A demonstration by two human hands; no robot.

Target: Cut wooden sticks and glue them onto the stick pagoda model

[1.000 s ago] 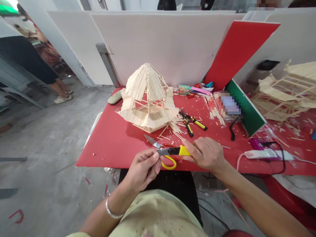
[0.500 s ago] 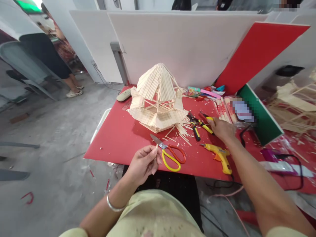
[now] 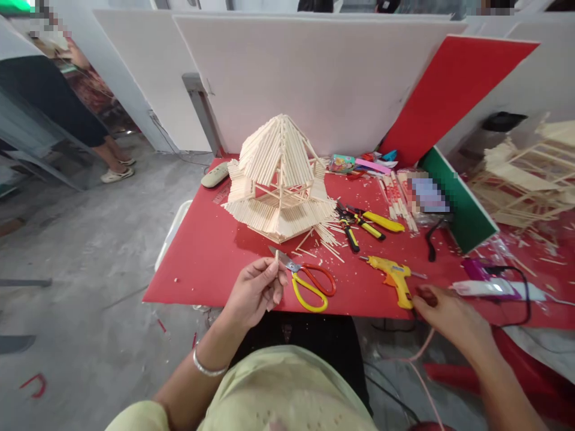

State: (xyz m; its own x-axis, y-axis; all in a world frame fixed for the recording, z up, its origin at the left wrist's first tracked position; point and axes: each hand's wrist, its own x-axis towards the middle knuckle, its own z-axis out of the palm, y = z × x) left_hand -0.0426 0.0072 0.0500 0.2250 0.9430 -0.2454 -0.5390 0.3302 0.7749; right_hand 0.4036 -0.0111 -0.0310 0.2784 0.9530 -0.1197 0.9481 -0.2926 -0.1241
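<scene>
My left hand (image 3: 258, 290) is closed, pinching a short piece of thin wooden stick (image 3: 277, 255) between thumb and forefinger. Right beside it lie scissors (image 3: 296, 269) with one red and one yellow handle. My right hand (image 3: 444, 314) is at the butt of a yellow glue gun (image 3: 395, 276), thumb and fingers apart around the end of its handle; whether they touch it is hard to tell. Beyond my left hand stands a house model of wooden sticks (image 3: 281, 179) with a peaked roof. A yellow-handled tool (image 3: 381, 221) rests near black-and-yellow pliers (image 3: 348, 230).
Loose sticks (image 3: 330, 242) and scraps are scattered over the red tabletop (image 3: 193, 263). A remote control (image 3: 215, 175), a phone (image 3: 429, 194) and a green board (image 3: 465, 206) surround the model. Another stick model (image 3: 521, 179) stands at right. A person (image 3: 90, 126) stands at far left.
My right hand has let go of the yellow-handled tool, which now lies on the table, and has moved nearer me to the glue gun. My left hand still pinches the stick piece.
</scene>
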